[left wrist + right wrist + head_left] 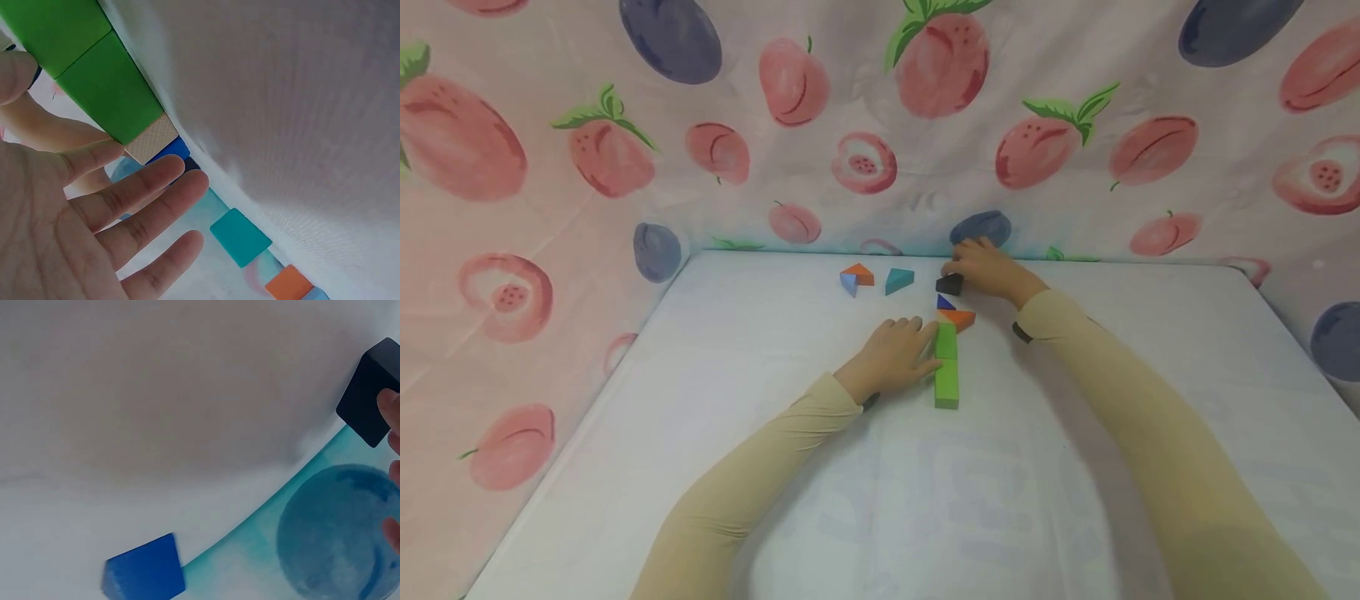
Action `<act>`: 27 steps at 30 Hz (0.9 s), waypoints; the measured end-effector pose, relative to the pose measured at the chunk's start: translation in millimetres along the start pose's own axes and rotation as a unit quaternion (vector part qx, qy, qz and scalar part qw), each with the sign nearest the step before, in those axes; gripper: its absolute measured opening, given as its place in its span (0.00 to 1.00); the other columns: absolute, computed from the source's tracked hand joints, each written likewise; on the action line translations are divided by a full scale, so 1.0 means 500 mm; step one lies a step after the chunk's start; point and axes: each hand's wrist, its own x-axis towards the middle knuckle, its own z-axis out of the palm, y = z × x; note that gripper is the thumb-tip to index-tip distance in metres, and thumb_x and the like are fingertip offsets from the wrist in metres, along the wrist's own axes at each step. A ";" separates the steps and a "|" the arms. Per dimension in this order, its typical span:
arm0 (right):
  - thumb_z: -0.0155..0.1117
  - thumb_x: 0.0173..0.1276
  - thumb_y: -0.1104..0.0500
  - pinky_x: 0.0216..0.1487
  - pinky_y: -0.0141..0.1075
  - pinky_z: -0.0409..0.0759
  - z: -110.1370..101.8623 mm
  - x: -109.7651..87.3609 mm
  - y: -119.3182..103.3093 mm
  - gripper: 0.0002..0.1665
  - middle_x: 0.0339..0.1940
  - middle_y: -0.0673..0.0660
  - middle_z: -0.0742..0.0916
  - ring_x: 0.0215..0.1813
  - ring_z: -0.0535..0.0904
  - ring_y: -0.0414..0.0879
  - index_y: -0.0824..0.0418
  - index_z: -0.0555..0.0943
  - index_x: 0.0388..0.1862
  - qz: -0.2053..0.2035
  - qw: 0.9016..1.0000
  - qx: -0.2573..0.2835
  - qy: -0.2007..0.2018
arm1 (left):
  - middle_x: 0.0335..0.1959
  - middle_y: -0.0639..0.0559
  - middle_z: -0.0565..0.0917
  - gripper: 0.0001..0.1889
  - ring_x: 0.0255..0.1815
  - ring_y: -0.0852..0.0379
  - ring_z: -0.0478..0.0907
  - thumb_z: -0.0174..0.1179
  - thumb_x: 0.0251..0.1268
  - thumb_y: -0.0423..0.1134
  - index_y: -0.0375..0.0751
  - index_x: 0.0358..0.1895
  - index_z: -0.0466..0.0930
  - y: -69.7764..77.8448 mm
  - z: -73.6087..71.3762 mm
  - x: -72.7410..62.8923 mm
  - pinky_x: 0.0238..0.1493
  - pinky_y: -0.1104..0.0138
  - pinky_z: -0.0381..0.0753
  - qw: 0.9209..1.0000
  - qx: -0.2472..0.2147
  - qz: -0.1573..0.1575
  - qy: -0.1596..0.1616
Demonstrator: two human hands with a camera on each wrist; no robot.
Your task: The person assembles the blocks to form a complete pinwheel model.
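Note:
Two green blocks (947, 383) lie end to end. My left hand (895, 354) is beside them on the left; its straight fingers spread in the left wrist view, with fingertips at the green side. Off their far end are an orange triangular block (958, 319) and a small blue triangular block (946, 302). Farther back, my right hand (992, 268) holds a black block (950, 285) from above. In the right wrist view a fingertip lies against the black block (369, 403); the rest of that hand is mostly out of frame. A blue block (147, 569) shows there too.
Left of the black block are a teal block (899, 281), an orange block (861, 273) and a light blue triangular block (848, 283). All lie near the back edge of the white table (760, 350). A fruit-print cloth (820, 192) rises behind.

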 end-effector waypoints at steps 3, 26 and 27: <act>0.62 0.61 0.67 0.67 0.60 0.61 -0.004 0.008 -0.008 0.21 0.54 0.59 0.82 0.61 0.71 0.58 0.51 0.81 0.52 0.001 1.000 0.004 -0.016 | 0.61 0.45 0.73 0.35 0.60 0.49 0.71 0.44 0.68 0.62 0.44 0.70 0.58 0.001 0.000 0.000 0.62 0.55 0.70 1.000 -0.002 -0.002 -0.001; 0.67 0.60 0.63 0.64 0.54 0.64 -0.011 0.042 -0.047 0.19 0.45 0.56 0.85 0.55 0.74 0.53 0.53 0.82 0.51 -0.024 0.999 -0.006 -0.025 | 0.58 0.45 0.75 0.34 0.57 0.49 0.74 0.44 0.68 0.62 0.44 0.69 0.60 0.001 0.001 0.002 0.60 0.55 0.72 1.000 0.010 -0.002 0.003; 0.67 0.60 0.63 0.65 0.56 0.64 -0.012 0.044 -0.048 0.19 0.46 0.56 0.85 0.55 0.74 0.54 0.54 0.82 0.51 -0.022 0.999 -0.006 -0.028 | 0.58 0.45 0.75 0.34 0.57 0.49 0.74 0.44 0.68 0.62 0.44 0.69 0.60 0.001 0.001 0.003 0.59 0.55 0.72 1.000 0.011 -0.001 0.004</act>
